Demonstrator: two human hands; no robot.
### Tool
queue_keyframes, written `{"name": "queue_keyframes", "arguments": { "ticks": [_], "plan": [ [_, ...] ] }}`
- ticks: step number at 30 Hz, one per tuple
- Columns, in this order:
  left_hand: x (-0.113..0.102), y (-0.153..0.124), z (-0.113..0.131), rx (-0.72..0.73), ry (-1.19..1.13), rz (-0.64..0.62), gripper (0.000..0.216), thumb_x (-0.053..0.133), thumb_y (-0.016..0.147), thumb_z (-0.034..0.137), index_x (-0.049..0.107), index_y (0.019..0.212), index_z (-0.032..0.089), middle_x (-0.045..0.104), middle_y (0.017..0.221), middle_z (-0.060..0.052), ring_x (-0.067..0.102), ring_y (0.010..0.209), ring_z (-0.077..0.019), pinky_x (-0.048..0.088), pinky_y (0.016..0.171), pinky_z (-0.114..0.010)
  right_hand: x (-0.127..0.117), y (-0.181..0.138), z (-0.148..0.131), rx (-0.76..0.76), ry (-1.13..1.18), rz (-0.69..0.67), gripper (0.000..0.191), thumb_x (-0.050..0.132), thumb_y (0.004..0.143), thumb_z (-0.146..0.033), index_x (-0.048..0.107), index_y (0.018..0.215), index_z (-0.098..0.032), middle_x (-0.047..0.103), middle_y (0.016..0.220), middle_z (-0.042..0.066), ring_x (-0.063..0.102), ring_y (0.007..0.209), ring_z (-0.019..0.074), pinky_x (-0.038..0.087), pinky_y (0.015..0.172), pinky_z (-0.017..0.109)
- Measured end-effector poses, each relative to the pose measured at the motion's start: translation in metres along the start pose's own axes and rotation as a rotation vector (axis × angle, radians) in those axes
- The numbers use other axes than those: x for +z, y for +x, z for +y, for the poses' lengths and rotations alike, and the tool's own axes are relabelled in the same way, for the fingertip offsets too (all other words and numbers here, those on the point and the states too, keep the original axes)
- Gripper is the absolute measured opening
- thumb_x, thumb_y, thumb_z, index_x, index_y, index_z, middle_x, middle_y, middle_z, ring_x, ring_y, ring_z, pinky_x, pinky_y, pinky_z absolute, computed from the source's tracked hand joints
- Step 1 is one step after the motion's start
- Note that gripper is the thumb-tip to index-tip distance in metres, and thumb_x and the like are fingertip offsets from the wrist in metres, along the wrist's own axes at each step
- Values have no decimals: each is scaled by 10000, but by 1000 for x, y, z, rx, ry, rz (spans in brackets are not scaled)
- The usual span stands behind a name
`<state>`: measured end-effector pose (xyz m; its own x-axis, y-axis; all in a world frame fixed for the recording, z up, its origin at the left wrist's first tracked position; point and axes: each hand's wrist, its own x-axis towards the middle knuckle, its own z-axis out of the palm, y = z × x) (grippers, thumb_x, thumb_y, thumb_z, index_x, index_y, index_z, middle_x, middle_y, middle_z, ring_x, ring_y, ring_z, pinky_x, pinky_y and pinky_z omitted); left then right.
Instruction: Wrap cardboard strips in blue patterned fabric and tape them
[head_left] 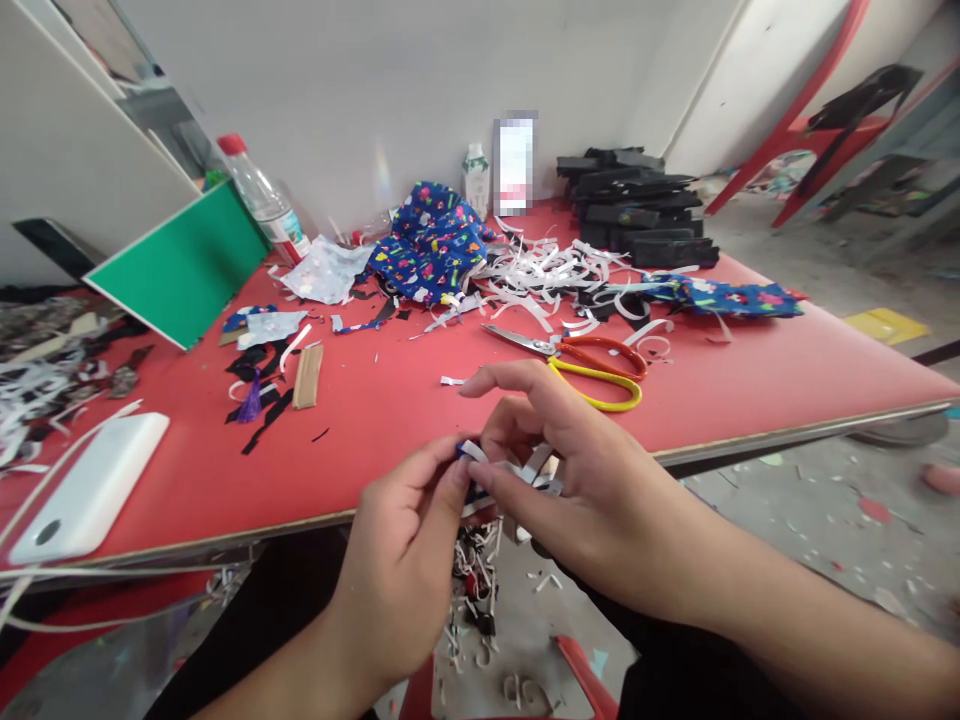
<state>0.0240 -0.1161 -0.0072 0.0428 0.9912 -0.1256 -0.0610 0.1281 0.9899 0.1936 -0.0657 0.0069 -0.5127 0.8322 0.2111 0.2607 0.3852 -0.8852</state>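
Just in front of the table edge, my left hand [409,545] pinches a small folded piece of dark blue fabric with white strips [474,453] between thumb and fingers. My right hand [570,465] meets it there, thumb and bent fingers closed on the white strips, its index finger lifted away. Much of the piece is hidden by my fingers. Beyond my right hand lie scissors [559,350] with one red and one yellow handle, blades pointing left. A small white scrap [452,381] rests near my right index fingertip.
Blue patterned fabric [431,245] and white strips [555,270] lie at the back of the red table [375,400]. Black bundles [637,205], a bottle [262,195], a carton [475,180] and a phone [515,165] stand there. A white power bank [94,485] lies left.
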Motion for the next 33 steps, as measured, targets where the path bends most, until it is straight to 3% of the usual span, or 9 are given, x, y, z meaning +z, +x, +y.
{"name": "queue_keyframes", "arguments": {
  "ticks": [8, 15, 23, 29, 33],
  "plan": [
    [0, 0, -4, -25, -60, -8, 302, 629, 1051, 410, 777, 1275, 270, 799, 1198, -71, 774, 1014, -208, 651, 773, -250, -1, 1, 1, -49, -14, -38, 456, 501, 959, -90, 445, 1361, -297, 602, 899, -44, 576, 696, 115, 459, 647, 269],
    [1, -3, -4, -1, 25, -22, 302, 600, 1067, 401, 768, 1289, 282, 791, 1212, -60, 751, 1055, -207, 629, 779, -241, 2, 5, -2, -91, -221, -53, 491, 491, 933, -86, 450, 1412, -188, 624, 879, -14, 568, 706, 144, 428, 619, 274],
    [-1, -6, -4, 30, 42, 6, 294, 605, 1065, 400, 792, 1243, 260, 806, 1061, -51, 730, 909, -162, 572, 753, -213, 3, 5, -1, -159, -299, -17, 441, 496, 957, -86, 483, 1393, -147, 695, 903, 20, 590, 719, 154, 434, 632, 278],
    [-3, -3, -5, -57, -84, -2, 328, 634, 1038, 465, 807, 1208, 244, 808, 1067, -61, 713, 885, -165, 581, 742, -226, 1, 5, 5, -254, -286, -57, 419, 481, 963, -59, 449, 1375, -127, 682, 897, 20, 583, 725, 144, 450, 656, 266],
    [-3, 3, -2, -90, -12, 28, 310, 666, 1013, 458, 845, 1082, 214, 807, 950, -62, 706, 812, -173, 604, 696, -245, 5, 6, 9, -291, -352, -67, 421, 476, 965, -65, 445, 1381, -123, 716, 983, 58, 575, 670, 135, 444, 638, 271]
  ]
}}
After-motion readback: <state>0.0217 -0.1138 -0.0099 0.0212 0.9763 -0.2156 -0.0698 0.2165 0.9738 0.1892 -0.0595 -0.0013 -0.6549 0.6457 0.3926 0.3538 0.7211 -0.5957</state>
